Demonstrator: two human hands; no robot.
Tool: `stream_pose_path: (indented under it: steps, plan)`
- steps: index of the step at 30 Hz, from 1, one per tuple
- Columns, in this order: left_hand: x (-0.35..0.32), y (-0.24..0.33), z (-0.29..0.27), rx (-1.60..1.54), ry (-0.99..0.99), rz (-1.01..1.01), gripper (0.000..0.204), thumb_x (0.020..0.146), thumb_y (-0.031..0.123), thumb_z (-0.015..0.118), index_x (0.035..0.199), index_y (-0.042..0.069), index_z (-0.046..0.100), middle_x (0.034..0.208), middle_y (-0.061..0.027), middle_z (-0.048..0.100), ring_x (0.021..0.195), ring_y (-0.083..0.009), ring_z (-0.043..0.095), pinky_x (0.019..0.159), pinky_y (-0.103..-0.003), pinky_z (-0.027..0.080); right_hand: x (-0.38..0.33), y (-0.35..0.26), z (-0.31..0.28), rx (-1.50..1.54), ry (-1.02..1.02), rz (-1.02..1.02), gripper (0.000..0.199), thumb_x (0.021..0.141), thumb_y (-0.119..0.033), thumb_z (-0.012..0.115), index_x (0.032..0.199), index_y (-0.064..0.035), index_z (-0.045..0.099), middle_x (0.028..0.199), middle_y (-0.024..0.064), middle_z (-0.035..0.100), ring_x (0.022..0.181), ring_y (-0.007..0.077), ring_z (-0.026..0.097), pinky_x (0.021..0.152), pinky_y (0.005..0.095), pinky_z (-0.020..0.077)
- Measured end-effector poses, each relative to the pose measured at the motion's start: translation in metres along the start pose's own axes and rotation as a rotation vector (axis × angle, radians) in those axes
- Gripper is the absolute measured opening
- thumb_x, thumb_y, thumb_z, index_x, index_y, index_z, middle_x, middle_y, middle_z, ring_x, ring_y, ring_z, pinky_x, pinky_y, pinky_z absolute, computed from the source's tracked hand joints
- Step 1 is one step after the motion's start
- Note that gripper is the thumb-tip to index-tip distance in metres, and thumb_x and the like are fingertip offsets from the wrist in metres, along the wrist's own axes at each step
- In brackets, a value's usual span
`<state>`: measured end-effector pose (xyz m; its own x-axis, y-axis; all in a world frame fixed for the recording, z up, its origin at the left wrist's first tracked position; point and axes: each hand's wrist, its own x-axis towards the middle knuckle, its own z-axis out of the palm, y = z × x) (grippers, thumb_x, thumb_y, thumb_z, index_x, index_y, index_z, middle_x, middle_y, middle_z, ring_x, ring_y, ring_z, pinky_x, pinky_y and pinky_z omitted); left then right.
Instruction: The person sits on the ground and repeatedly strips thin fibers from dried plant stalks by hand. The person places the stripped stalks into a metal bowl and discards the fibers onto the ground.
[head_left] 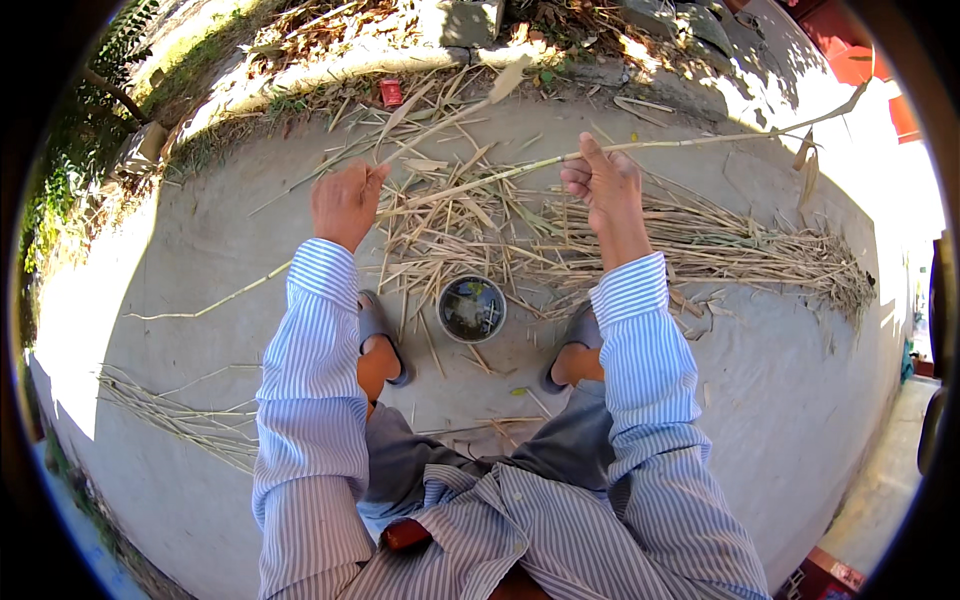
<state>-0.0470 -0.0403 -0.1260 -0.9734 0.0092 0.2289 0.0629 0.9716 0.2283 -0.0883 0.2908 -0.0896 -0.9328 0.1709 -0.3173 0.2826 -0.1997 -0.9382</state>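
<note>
A long, thin dry stalk (690, 142) slants across in front of me, its far end rising to the upper right. My right hand (606, 190) pinches it between thumb and fingers. To the lower left the stalk passes by my left hand (345, 203), which is closed, and a thin length of stalk (225, 298) shows beyond that sleeve. From the left thumb and fingers a pale dry leaf (450, 118) sticks out up and to the right. Whether the left hand also grips the stalk is hidden.
Stripped dry leaves (445, 240) litter the concrete beneath my hands. A bundle of stalks (740, 245) lies at right, thinner stalks (185, 415) at left. A bowl of dark water (471, 309) stands between my feet. Beyond are a red cup-like object (391, 93) and a stone edge.
</note>
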Motion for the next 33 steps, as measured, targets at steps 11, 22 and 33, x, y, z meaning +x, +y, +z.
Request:
stream_pose_path:
  steps: [11,22,33]
  plan:
    - [0.0,0.057,-0.021,-0.989,0.103,-0.014,0.028,0.086,0.027,0.067,0.092,0.0,0.066,0.084,-0.0117,0.069,0.075,-0.0277,0.063,0.073,-0.039,0.048,-0.002,0.003,0.008,0.049,0.052,0.02,0.036,0.088,-0.028,0.068,0.094,0.006,0.058,0.077,0.0136,0.066,0.059,0.0149,0.064,0.046,0.0221,0.0487]
    - [0.012,0.071,-0.012,-0.575,0.07,0.42,0.025,0.082,0.03,0.068,0.082,0.004,0.066,0.075,-0.0119,0.066,0.074,-0.0299,0.061,0.065,-0.039,0.045,-0.03,0.013,0.04,0.032,-0.186,-0.05,0.041,0.086,-0.033,0.07,0.096,0.004,0.056,0.082,0.0143,0.066,0.069,0.0167,0.066,0.057,0.0238,0.0526]
    - [0.011,0.041,-0.007,-0.569,0.019,0.361,0.022,0.077,0.023,0.073,0.081,0.003,0.064,0.073,-0.0096,0.065,0.065,-0.0281,0.062,0.059,-0.039,0.046,-0.019,-0.01,-0.001,0.07,-0.131,-0.086,0.04,0.085,-0.03,0.072,0.1,0.0046,0.059,0.085,0.0127,0.067,0.078,0.0183,0.067,0.063,0.024,0.0522]
